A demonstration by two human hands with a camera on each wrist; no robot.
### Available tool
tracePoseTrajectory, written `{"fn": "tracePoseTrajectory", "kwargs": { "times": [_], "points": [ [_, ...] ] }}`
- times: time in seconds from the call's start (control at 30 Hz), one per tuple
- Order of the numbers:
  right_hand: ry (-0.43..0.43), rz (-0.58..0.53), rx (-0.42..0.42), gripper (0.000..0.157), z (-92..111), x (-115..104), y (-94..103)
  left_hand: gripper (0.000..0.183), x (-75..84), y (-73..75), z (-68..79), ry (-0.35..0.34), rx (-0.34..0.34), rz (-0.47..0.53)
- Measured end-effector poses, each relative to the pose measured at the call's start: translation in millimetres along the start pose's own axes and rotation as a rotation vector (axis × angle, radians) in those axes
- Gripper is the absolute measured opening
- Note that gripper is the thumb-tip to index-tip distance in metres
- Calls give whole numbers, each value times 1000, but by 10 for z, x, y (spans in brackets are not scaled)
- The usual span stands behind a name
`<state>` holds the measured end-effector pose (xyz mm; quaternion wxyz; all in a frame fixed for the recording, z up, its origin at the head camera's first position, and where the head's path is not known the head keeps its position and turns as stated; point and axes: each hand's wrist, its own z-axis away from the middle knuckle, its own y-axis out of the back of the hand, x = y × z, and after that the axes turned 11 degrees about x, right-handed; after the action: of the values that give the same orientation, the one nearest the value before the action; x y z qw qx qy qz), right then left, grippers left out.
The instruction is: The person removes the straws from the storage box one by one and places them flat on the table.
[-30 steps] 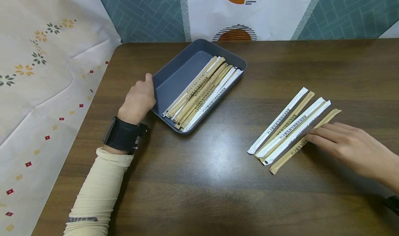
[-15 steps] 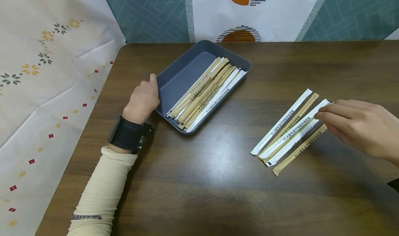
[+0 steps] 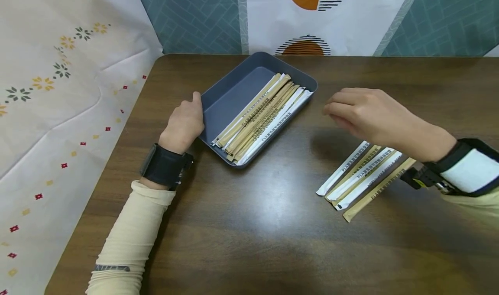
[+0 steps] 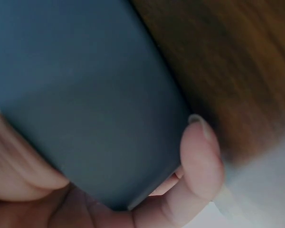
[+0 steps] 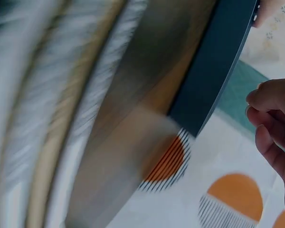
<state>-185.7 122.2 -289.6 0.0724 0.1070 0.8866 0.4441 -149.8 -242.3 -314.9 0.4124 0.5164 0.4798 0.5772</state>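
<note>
My left hand (image 3: 182,124) grips the near-left end of a dark grey-blue tray (image 3: 222,98). In the left wrist view its fingers curl round the corner of the tray (image 4: 95,118). A bundle of paper-wrapped straws (image 3: 261,117), brown and white, lies along the tray's right side. My right hand (image 3: 360,113) hovers right of the tray with loosely curled fingers; the right wrist view shows nothing between its fingertips (image 5: 268,97). Below that hand, several more wrapped straws (image 3: 360,176) lie side by side on the table, their upper ends hidden by the hand and wrist.
The brown wooden table (image 3: 249,234) carries the tray and straws. A white cloth with flower motifs (image 3: 70,113) hangs along the left edge. Behind the far edge is a teal and white patterned cloth (image 3: 202,17). Black straps (image 3: 165,165) with cameras sit on both wrists.
My right hand has left the loose straws, lifting and moving left and away toward the tray. The left hand keeps its grip on the tray. The view has shifted slightly.
</note>
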Motion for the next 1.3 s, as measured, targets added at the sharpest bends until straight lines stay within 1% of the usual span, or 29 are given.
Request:
{"fn": "tracePoseTrajectory", "kwargs": {
  "times": [0.07, 0.27, 0.37, 0.47, 0.67, 0.8, 0.9, 1.13, 1.3],
  "points": [
    [-12, -1, -27, 26, -161, 3, -115, 41, -1, -3, -1, -2, 2, 0],
    [-57, 12, -154, 21, -587, 34, -429, 42, 5, -6, -2, 2, -4, 0],
    [-75, 21, -217, 20, -730, 47, -546, 42, 15, -10, -4, 0, 1, -3],
    [-85, 34, -266, 21, -819, 71, -649, 41, 29, -17, -10, -3, 6, -8],
    [-85, 54, -324, 22, -921, 130, -872, 44, 32, -26, -18, 24, -11, -14],
    [-101, 52, -367, 25, -968, 131, -977, 44, 11, -16, -14, 31, -11, -13],
    [-104, 66, -379, 25, -978, 132, -1000, 43, 14, -10, -14, 17, 2, -17],
    [-38, 134, -416, 22, -1000, 111, -1040, 42, 6, -15, -4, 4, 15, -28],
    [-21, 162, -398, 21, -972, 121, -1025, 41, 14, -21, -8, 13, 6, -23]
  ]
}}
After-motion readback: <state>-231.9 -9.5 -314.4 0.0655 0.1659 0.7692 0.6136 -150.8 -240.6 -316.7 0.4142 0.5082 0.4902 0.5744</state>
